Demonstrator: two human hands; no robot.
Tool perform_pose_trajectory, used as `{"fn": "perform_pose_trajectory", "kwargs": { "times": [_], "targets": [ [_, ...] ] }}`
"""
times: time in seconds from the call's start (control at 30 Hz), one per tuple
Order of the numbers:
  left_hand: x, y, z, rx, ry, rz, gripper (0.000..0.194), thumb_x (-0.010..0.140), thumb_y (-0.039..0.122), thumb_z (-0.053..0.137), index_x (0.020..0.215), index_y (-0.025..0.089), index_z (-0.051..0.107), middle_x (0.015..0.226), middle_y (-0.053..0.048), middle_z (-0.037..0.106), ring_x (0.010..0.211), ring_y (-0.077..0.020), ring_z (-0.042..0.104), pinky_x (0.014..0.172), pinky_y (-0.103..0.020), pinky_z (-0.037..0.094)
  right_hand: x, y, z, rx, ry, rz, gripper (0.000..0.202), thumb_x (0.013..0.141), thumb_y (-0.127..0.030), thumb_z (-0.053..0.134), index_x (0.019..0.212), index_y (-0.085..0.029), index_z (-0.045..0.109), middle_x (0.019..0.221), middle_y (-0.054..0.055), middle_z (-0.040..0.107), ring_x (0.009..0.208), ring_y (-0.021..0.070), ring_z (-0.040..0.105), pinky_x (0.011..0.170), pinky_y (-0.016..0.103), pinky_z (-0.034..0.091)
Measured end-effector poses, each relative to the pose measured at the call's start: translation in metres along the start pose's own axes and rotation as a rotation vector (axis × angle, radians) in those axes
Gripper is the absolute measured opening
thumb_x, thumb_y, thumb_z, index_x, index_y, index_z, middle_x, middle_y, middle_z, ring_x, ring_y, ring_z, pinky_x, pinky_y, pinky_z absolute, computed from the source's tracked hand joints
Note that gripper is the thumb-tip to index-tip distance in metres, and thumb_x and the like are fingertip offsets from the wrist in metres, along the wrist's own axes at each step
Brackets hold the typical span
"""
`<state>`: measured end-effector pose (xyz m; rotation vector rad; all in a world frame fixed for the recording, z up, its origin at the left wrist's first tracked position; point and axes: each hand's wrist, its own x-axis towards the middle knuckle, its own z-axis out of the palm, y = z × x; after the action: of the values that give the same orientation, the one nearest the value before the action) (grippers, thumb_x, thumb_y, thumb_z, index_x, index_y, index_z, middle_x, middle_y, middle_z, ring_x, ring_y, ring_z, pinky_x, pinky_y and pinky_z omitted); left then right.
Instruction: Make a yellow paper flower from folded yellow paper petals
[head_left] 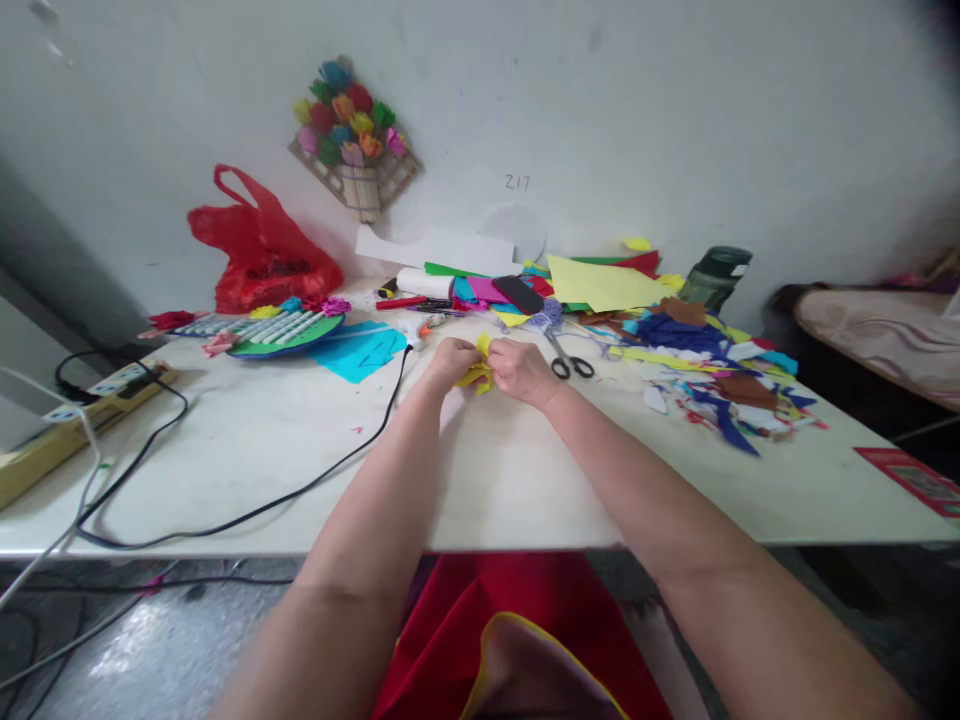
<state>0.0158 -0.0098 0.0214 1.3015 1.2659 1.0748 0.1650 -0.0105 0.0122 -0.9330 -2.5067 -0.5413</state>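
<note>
My left hand (454, 365) and right hand (520, 371) both pinch a crumpled yellow paper piece (480, 372), held at the desk's (480, 480) centre. From it, black-handled scissors (570, 366) lie near at three o'clock, heaped coloured paper scraps (739, 385) farther out, and a red plastic bag (262, 255) at ten.

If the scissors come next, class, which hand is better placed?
Right hand, probably: it is nearer the scissors, while the left hand is farther off; both hold the yellow paper.
</note>
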Motion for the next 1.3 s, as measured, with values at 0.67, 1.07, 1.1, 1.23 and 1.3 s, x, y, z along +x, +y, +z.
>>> {"fn": "perform_pose_trajectory", "kwargs": {
  "times": [0.67,1.07,1.1,1.23,1.3],
  "targets": [
    [0.011,-0.011,-0.002,0.080,0.043,0.070,0.018,0.068,0.012,0.056,0.051,0.015,0.050,0.044,0.002,0.047,0.039,-0.0084,0.044,0.042,-0.021,0.030,-0.001,0.004,0.003,0.222,-0.087,0.230,0.024,0.082,-0.019,0.050,0.098,-0.016,0.068,0.100,0.008,0.059,0.084,0.0174,0.056,0.066,0.026,0.039],
    [0.002,-0.005,0.003,-0.015,0.057,0.070,0.030,0.066,0.005,0.052,0.040,0.016,0.041,0.040,0.003,0.037,0.037,-0.0056,0.038,0.040,-0.019,0.029,0.003,-0.002,-0.009,-0.007,-0.235,0.181,0.032,0.090,-0.024,0.041,0.094,-0.020,0.072,0.093,0.008,0.066,0.072,0.0157,0.053,0.055,0.028,0.023],
    [0.003,-0.007,0.003,-0.010,0.057,0.086,0.029,0.065,0.005,0.052,0.041,0.016,0.041,0.041,0.003,0.037,0.037,-0.0052,0.037,0.039,-0.019,0.028,0.003,-0.002,-0.008,-0.003,-0.231,0.169,0.032,0.089,-0.022,0.041,0.093,-0.019,0.072,0.093,0.008,0.066,0.071,0.0156,0.053,0.055,0.028,0.023],
    [0.006,-0.008,0.000,-0.106,0.019,0.044,0.019,0.067,0.015,0.059,0.051,0.016,0.048,0.047,0.002,0.045,0.043,-0.0083,0.048,0.044,-0.019,0.039,0.000,0.002,0.000,0.081,-0.137,0.204,0.029,0.086,-0.020,0.045,0.090,-0.019,0.073,0.091,0.008,0.067,0.072,0.0152,0.054,0.056,0.027,0.026],
    [0.006,-0.007,-0.002,-0.222,-0.021,-0.047,0.019,0.071,0.033,0.061,0.066,0.015,0.056,0.055,-0.001,0.056,0.050,-0.0126,0.057,0.049,-0.022,0.046,-0.001,0.007,0.007,0.158,-0.036,0.276,0.026,0.085,-0.023,0.047,0.089,-0.020,0.073,0.087,0.006,0.067,0.071,0.0149,0.054,0.057,0.026,0.029]
  ]
}}
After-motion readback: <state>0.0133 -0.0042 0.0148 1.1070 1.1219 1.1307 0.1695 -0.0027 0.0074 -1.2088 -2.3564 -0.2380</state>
